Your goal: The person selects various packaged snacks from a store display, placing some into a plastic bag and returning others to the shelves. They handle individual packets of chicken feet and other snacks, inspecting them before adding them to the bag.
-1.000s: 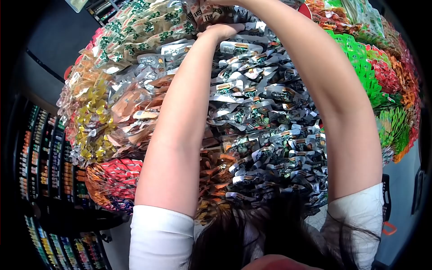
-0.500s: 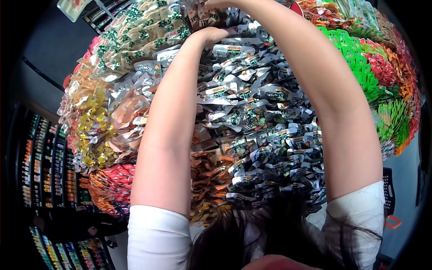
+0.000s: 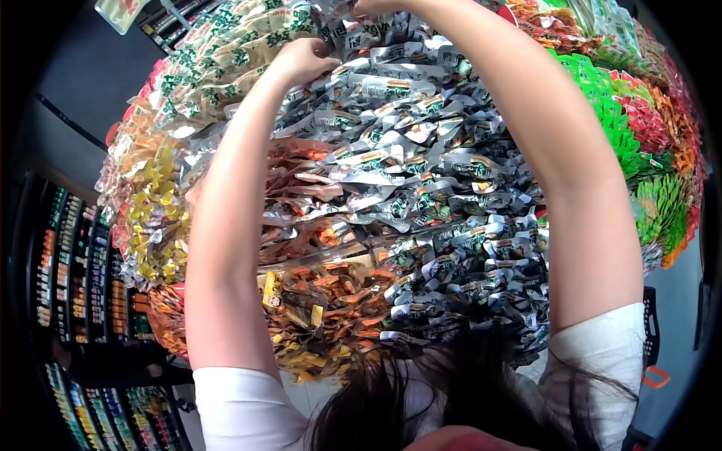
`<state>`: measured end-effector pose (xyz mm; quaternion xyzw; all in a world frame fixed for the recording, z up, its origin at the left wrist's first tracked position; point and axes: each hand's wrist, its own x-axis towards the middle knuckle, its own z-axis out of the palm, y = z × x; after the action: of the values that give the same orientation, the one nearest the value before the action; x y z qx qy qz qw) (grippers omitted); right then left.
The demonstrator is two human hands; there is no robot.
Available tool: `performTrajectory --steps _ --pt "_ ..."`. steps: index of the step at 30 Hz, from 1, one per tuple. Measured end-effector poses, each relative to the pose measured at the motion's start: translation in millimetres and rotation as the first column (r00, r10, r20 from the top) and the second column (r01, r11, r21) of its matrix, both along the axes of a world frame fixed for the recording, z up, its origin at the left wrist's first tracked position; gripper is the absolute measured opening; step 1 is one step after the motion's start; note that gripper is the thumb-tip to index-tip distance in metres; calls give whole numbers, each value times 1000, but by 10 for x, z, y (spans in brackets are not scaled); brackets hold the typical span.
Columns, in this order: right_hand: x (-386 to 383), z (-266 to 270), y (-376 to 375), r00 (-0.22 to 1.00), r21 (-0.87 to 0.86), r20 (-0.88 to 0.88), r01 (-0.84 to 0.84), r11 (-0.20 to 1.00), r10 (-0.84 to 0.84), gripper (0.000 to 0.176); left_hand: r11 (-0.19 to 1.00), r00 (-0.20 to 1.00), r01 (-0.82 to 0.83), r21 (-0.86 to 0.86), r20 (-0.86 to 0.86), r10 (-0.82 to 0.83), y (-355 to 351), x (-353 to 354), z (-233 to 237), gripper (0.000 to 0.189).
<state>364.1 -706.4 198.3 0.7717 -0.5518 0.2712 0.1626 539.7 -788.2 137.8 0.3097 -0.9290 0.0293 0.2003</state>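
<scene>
My left hand is at the upper middle of the display, its fingers curled together at the left ends of silver snack packets with dark print. Whatever sits between those fingertips is too small to make out. My right hand reaches the top edge of the view, over clear packets with dark lettering; most of its fingers are cut off or hidden. Beneath my arms, the silver packets lie in dense overlapping rows. Left of my left hand are beige packets with green print.
Orange-brown packets lie closer to my body, yellow ones at the left. Bright green packets fill the right side. Stocked shelves and a person in dark clothing are at far left. A dark basket is at right.
My left hand has moved left, away from my right hand, and its fingers have curled. My right arm has shifted slightly right. More orange-brown packets now show beside my left forearm.
</scene>
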Motion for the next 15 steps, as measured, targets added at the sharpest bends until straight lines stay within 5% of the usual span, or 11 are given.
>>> performTrajectory --steps 1,5,9,11,13,15 --pt "17 -3 -39 995 -9 -48 85 996 -85 26 981 995 -81 177 68 70 9 -74 -4 40" --pt "-8 -215 -153 998 -347 -27 41 937 -54 29 980 984 -164 117 -53 171 -62 -175 -84 31" --pt "48 -275 -41 983 -95 49 179 979 -175 35 987 990 -143 74 22 142 -68 -144 -121 24" --pt "-40 -177 0 988 55 -5 -155 986 156 35 977 987 -157 147 66 149 -32 -125 -61 26" --pt "-9 -187 -40 993 -23 -55 -109 994 107 35 958 983 -173 228 99 154 87 -53 8 29" --pt "30 -222 -87 995 -54 -15 102 993 -103 36 849 926 -50 526 -295 237 215 66 44 34"
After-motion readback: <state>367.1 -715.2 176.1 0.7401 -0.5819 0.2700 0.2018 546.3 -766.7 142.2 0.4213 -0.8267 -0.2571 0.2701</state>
